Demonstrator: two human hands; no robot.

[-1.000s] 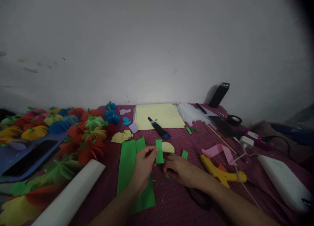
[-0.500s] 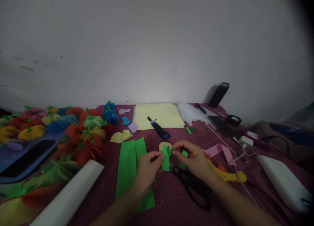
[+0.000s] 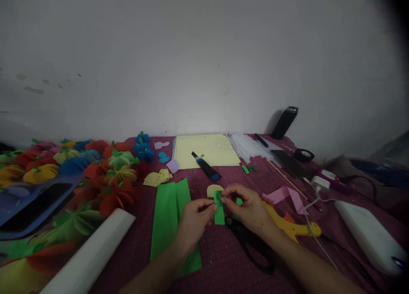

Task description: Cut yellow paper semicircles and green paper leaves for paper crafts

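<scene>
My left hand [image 3: 197, 219] pinches a small green paper strip [image 3: 219, 215] by its left edge. From the other side my right hand [image 3: 244, 204] is closed at the strip's upper part, its fingertips touching or overlapping it; a small green piece seems to be between them, too small to make out. Black-handled scissors [image 3: 249, 247] lie under my right hand and wrist, their blades hidden. Behind the strip is a cream paper piece [image 3: 214, 190]. A folded green paper sheet [image 3: 164, 221] lies beneath and beside my left forearm.
Folded paper flowers [image 3: 118, 191] crowd the left side near a white roll [image 3: 92, 251]. A cutter [image 3: 206, 166] rests by yellow sheets [image 3: 214, 145]. To the right are a yellow tool [image 3: 297, 229], pink strip [image 3: 286, 197], cables, a white power bank [image 3: 367, 234] and a black bottle [image 3: 285, 122].
The green strip has shifted slightly right. My right fingertips have moved left onto its upper part, bringing the small green piece over the strip.
</scene>
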